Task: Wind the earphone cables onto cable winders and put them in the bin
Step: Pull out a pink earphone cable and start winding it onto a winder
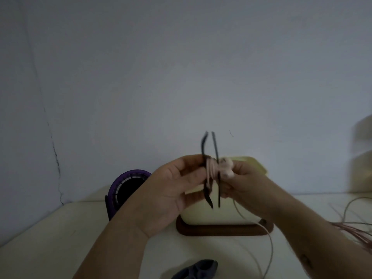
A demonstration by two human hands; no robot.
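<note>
My left hand (171, 188) grips winder (215, 143), long axis vertical; right hand (247, 184) pinches cable (211, 170) just right of it.

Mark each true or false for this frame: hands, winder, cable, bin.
1. The left hand holds the black winder; the right hand holds the pink cable at it. True.
2. The cable is fully wound. False: a loose length hangs below the hands.
3. The cream bin sits on a brown base. True.
4. The purple round thing stands right of the bin. False: it stands left of it.
</note>
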